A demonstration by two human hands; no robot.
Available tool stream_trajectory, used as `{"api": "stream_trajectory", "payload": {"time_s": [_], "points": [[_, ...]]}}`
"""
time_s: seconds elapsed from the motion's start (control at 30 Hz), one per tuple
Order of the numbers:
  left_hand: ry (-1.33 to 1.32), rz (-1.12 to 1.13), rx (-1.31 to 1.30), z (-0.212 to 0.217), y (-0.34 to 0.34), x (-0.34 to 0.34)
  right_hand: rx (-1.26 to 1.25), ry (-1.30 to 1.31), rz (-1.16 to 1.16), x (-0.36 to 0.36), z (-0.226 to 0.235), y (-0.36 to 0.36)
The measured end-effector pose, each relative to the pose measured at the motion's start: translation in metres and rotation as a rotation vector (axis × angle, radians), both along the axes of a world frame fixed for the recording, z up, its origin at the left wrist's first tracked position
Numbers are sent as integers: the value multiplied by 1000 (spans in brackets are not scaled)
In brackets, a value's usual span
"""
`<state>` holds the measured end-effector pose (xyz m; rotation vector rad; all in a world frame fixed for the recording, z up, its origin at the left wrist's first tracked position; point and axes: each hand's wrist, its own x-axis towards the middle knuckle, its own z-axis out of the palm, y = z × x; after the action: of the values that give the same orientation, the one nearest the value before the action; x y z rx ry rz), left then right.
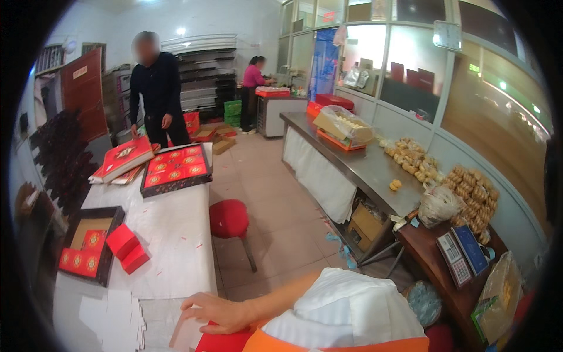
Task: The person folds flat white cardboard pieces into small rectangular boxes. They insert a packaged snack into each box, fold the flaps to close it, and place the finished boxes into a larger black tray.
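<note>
While the left hand point(214, 312) lies spread, fingers loosely open, on a red flat carton point(226, 341) at the white table's point(176, 234) near edge | gripping nothing | carton looks light, thin, bendable: best held by edges | right hand unseen.

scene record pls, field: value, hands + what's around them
setting: packing room, long white-covered table
visible hand: flat on the table's near edge, fingers spread, touching a red flat piece; which hand it is, unclear
other hand: out of view
near it: stack of white card blanks
table left: dark tray partly filled with red boxes, two loose red boxes beside it
table far end: full dark tray of red boxes, red lid
floor: red stool
others: person in black at the table's far end
</note>
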<state>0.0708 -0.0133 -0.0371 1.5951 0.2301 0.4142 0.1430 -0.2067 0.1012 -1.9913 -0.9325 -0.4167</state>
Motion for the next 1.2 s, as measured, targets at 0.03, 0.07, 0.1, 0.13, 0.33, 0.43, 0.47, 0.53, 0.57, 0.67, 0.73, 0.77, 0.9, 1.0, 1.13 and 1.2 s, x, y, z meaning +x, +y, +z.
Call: {"api": "stream_trajectory", "payload": {"time_s": [0.03,0.07,0.1,0.13,0.33,0.43,0.47,0.53,0.57,0.67,0.73,0.77,0.9,1.0,1.13,1.2], "points": [[-24,37,8,2,-4,2,106,190,-4,0,-14,-2],[-47,78,19,5,-7,3,214,380,-5,3,-35,-6],[-64,114,26,9,-10,1,321,578,-6,2,-39,-8],[-69,137,37,11,-12,-1,296,713,-57,-4,-42,-12],[-97,112,-47,10,-24,-2,290,620,166,-20,-59,-18],[-129,121,-101,6,-23,-3,250,605,187,-16,-61,-18],[-144,120,-134,4,-23,-4,232,604,195,-15,-60,-17],[-171,130,-215,-2,-17,-10,191,619,197,-5,-61,-11],[-198,127,-277,-5,-17,-10,166,634,215,0,-60,-7],[-322,139,-507,-23,-13,-30,189,586,256,-2,-64,4],[-202,126,-550,-4,-21,-43,179,574,248,-3,-71,2],[-185,153,-557,-4,-15,-48,177,577,265,-4,-69,5],[-103,190,-628,-24,8,-58,171,564,349,0,-75,18],[-35,244,-539,-47,29,-65,188,494,423,5,-76,26],[-58,273,-345,-45,34,-76,169,471,482,13,-84,34],[-117,210,233,-39,47,-90,158,471,500,13,-85,37]]}}
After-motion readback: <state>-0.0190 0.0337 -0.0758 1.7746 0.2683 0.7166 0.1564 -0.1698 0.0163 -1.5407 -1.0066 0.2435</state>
